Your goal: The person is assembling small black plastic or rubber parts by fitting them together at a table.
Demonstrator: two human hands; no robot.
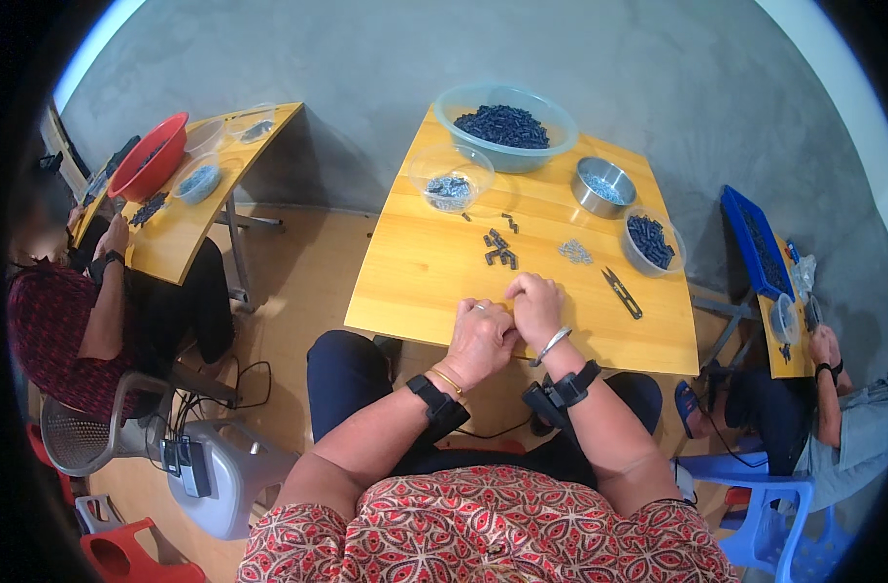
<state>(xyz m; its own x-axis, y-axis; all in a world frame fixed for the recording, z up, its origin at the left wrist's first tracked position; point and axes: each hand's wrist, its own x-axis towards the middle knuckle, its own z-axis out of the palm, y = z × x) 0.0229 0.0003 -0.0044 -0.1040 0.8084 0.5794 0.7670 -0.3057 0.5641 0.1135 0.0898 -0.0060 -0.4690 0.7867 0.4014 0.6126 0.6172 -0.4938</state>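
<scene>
At the front edge of the yellow table (405,301), my left hand (480,342) and my right hand (537,311) meet with curled fingers. Both are closed, and whatever sits between their fingertips is hidden. Just beyond them lies a loose group of small black angled parts (502,257), with a few more strays farther back. To the right of these is a little heap of small silvery pieces (574,252). A pair of dark thread snips (622,293) rests to the right of my right hand.
Along the table's back and right stand a large translucent basin (558,146) of dark parts, a clear tub (420,180), a metal bowl (582,194) and a plastic bowl (679,255) of black parts. People work at tables on both sides; a grey stool (221,486) is at left.
</scene>
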